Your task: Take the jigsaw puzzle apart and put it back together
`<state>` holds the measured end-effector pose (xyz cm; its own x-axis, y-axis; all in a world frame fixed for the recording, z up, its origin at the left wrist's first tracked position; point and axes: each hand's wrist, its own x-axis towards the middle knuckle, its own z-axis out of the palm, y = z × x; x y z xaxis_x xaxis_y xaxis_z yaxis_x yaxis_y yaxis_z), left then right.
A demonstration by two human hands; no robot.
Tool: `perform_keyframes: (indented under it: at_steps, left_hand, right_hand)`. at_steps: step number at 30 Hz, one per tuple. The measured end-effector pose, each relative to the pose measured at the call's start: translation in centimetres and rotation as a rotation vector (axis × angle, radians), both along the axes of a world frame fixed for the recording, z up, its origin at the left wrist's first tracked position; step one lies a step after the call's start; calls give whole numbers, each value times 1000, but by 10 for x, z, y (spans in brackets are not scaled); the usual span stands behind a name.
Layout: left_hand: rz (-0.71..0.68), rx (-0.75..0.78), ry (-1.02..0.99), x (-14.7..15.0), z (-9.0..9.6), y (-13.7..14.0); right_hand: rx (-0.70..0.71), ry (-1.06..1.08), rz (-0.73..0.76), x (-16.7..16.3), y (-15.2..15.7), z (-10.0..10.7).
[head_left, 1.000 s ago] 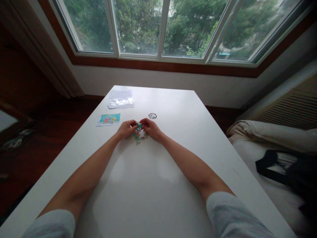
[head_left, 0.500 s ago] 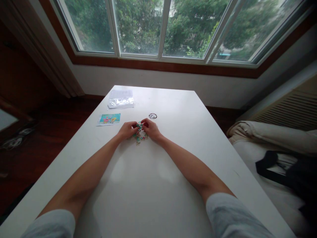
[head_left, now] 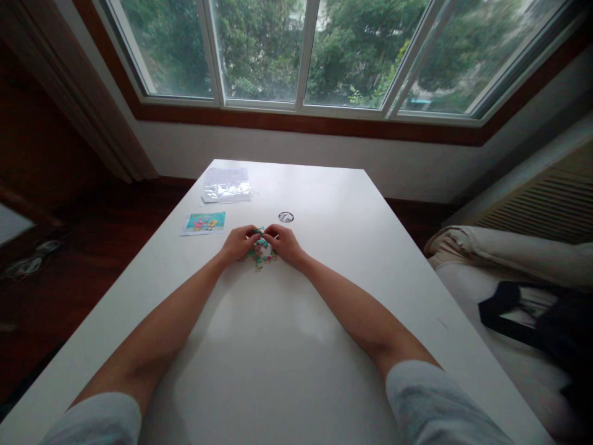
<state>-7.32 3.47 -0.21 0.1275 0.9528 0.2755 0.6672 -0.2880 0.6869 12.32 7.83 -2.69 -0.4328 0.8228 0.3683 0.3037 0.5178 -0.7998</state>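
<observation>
Small green, white and pink jigsaw puzzle pieces (head_left: 260,256) lie in a loose cluster on the white table (head_left: 287,346), between and just below my hands. My left hand (head_left: 239,241) is closed, thumb and fingers pinching at the cluster's upper edge. From the other side my right hand (head_left: 282,241) pinches the same spot, its fingertips meeting the left ones. A greenish bit of puzzle shows between the fingertips; its outline is too small to make out. The fingers partly cover the upper pieces.
A cartoon picture card (head_left: 206,223) lies left of my hands, with a clear plastic bag (head_left: 227,185) behind it. Beyond my right hand is a small dark-rimmed oval item (head_left: 286,217). A sofa with a black strap (head_left: 509,321) stands right of the table.
My fingertips have drawn closer together over the top of the puzzle pieces, and my right index finger has come down. The card, bag and oval item stay put.
</observation>
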Motion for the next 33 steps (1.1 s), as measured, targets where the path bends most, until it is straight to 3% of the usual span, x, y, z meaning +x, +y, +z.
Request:
perform_keyframes:
  at_steps: [15, 22, 28, 33]
  left_hand:
    - [62, -61, -275, -10, -14, 11]
    - [125, 44, 26, -18, -10, 9]
    - [134, 99, 159, -19, -13, 10]
    - [-29, 147, 278, -16, -20, 8]
  right_hand:
    - [55, 20, 129, 3, 1, 0]
    - [175, -87, 107, 6, 0, 4]
    - [224, -269, -115, 11, 7, 2]
    - [262, -510, -113, 13, 2, 3]
